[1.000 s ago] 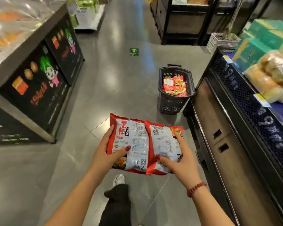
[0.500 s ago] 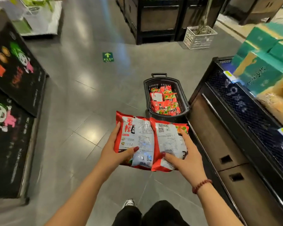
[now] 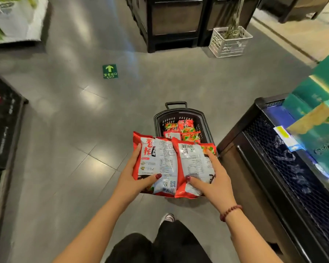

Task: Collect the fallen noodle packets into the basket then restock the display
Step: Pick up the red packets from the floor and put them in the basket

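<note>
Two red and white noodle packets lie side by side in front of me, backs up. My left hand (image 3: 135, 175) grips the left packet (image 3: 158, 164) with the thumb on top. My right hand (image 3: 209, 179) grips the right packet (image 3: 194, 168) the same way. Both packets hang just in front of and above the near rim of a black plastic basket (image 3: 160, 118) on the floor. Several more red noodle packets (image 3: 184, 130) lie inside it. The basket's near end is hidden behind the held packets.
A dark display stand (image 3: 273, 168) with green boxes (image 3: 315, 103) runs along the right. A black stand (image 3: 4, 130) is at the left, dark shelving (image 3: 171, 25) and a white crate (image 3: 230, 42) ahead. A green exit sticker (image 3: 110, 71) marks the grey floor.
I have walked towards the basket; it now sits directly under the far edge of the packets. Both hands keep the same hold on the two packets.
</note>
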`<state>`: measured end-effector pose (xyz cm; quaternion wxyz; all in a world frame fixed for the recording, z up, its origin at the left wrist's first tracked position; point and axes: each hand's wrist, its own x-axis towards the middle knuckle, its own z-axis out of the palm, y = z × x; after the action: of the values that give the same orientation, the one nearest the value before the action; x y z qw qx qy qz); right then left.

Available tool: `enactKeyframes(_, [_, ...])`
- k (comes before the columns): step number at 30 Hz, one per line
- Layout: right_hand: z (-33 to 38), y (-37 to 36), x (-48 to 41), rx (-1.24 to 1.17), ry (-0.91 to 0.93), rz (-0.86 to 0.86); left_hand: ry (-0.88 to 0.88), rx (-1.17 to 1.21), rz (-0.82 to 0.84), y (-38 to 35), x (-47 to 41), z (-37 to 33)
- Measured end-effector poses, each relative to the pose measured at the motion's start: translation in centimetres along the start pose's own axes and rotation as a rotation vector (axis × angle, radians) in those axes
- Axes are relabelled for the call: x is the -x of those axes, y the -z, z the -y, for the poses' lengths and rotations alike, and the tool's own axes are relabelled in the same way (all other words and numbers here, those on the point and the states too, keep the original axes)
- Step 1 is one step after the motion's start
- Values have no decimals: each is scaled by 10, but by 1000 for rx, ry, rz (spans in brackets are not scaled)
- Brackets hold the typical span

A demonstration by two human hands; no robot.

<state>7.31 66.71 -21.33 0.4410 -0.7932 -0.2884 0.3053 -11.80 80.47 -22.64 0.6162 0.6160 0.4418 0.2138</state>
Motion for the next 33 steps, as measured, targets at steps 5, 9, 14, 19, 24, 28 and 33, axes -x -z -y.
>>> enactKeyframes(5, [20,6,-90,2,-35,33,37,12,-33,-8,-83,-19])
enactKeyframes(9, [27,4,-160,-1,-82,21,61,0,-11,-12,-159,-26])
enactKeyframes(14, [33,-1,-239,7,-143,-61,93,10,69,-18,-256,-37])
enactKeyframes(19, [34,-4,-300,27,-226,-54,130,12,130,-24,-323,-43])
enactKeyframes(24, [15,-5,-342,53,-266,-15,184,28,136,-41,-358,-27])
enactKeyframes(28, [-25,-9,-376,57,-313,57,243,38,95,-64,-378,10])
enactKeyframes(33, [-107,-23,-431,116,-348,160,295,16,25,-102,-408,78])
